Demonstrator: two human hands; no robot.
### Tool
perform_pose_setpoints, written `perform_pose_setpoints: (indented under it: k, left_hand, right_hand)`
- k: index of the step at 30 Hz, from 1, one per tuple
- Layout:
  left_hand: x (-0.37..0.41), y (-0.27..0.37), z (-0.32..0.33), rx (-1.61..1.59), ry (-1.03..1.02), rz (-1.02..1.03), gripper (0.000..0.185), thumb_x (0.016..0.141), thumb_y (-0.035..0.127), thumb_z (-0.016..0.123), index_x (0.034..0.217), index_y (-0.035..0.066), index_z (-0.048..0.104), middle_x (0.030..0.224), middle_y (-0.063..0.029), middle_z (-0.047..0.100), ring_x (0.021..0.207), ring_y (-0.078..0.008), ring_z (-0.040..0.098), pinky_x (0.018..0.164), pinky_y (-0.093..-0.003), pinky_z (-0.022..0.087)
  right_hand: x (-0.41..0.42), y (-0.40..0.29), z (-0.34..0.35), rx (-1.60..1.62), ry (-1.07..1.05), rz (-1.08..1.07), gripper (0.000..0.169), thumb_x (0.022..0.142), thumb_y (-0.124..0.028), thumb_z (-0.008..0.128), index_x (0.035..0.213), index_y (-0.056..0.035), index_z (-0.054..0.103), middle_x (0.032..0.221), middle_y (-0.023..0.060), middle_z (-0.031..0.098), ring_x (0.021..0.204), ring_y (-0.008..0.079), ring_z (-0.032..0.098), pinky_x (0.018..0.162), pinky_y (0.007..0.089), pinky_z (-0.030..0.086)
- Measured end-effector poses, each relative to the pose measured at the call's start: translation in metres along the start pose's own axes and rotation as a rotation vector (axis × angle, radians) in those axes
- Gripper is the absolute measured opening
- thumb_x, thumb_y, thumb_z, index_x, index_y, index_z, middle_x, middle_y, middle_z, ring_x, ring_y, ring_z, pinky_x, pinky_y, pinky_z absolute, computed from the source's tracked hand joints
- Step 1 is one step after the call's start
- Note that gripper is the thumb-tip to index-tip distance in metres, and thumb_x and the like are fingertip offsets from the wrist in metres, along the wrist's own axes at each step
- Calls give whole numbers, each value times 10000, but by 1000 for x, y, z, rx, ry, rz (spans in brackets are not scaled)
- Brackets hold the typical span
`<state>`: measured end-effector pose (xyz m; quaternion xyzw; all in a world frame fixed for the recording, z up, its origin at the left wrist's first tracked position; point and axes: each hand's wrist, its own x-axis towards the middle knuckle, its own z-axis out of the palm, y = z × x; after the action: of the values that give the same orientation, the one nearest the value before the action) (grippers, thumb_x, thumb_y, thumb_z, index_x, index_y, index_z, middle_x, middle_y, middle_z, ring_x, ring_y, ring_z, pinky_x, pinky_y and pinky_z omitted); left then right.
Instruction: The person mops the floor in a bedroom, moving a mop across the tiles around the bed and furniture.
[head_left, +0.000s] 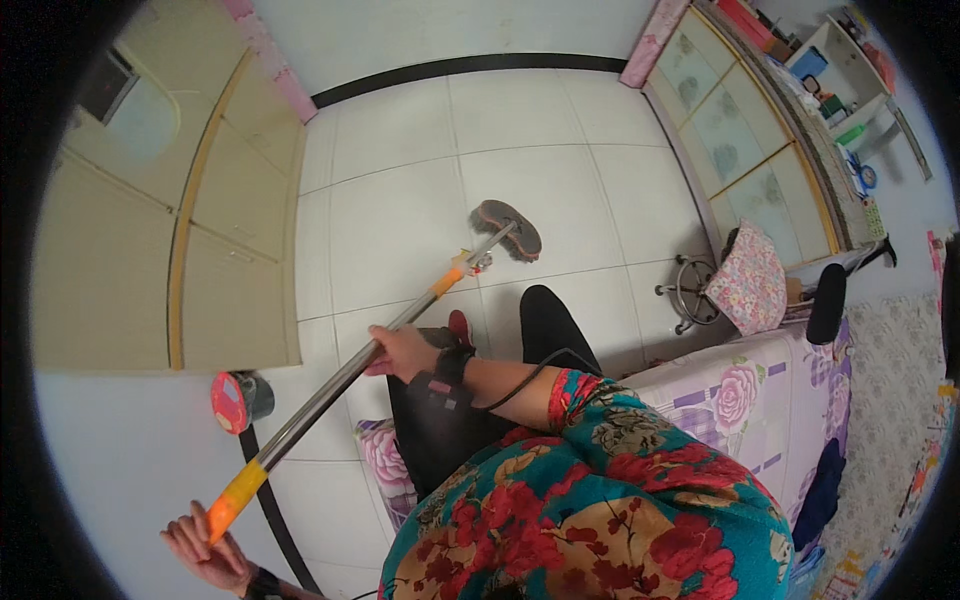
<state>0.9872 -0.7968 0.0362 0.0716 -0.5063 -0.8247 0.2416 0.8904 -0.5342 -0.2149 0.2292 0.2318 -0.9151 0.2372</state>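
A long-handled broom (315, 403) slants from lower left up to the floor's middle. Its oval grey brush head (510, 229) is on the white tiles. My right hand (403, 352) is wrapped around the metal pole about midway. At the lower left, my left hand (206, 547) holds the orange end of the handle loosely, fingers partly curled. A small pile of litter (478, 262) lies by the brush head, partly hidden behind the pole. Dark bands circle both wrists, and a black cable runs from the right one.
Beige cabinets (232, 255) line the left, with a dark bin with a red top (229, 403) below them. On the right are a low cupboard (750, 135), a wheeled stool (694, 292) with a floral cover, and a bed with a rose-patterned sheet (720, 405). A red shoe (460, 328) shows beside my leg.
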Motion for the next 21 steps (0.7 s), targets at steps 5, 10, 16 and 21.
perform_pose_setpoints:
  k: [5,10,16,21]
  left_hand:
    - [-33,44,-1,135,268,144,348,924,189,292,589,108,244,532,1,243,512,-125,258,686,-287,372]
    - [-55,46,-39,93,-103,47,345,924,201,291,594,116,238,519,6,232,555,-119,275,576,-211,352]
    - [-69,-11,-3,38,-184,-135,365,927,213,297,579,122,235,485,26,200,540,-100,206,578,-227,291]
    - [-42,-82,30,-45,-233,-192,357,915,215,339,579,131,256,479,24,246,522,-104,243,609,-231,303]
  right_hand:
    - [-3,56,29,-32,-115,112,292,811,-242,497,854,44,456,777,173,564,690,293,587,616,400,520]
    - [24,93,0,-40,-106,337,314,807,-222,465,958,51,429,852,202,552,786,330,572,692,452,496]
    - [49,66,-55,-154,-81,325,310,785,-211,483,892,80,479,814,203,568,757,319,583,668,447,506]
    - [39,-21,-102,-898,-160,-415,274,780,-174,504,795,100,499,729,194,582,643,291,604,548,391,524]
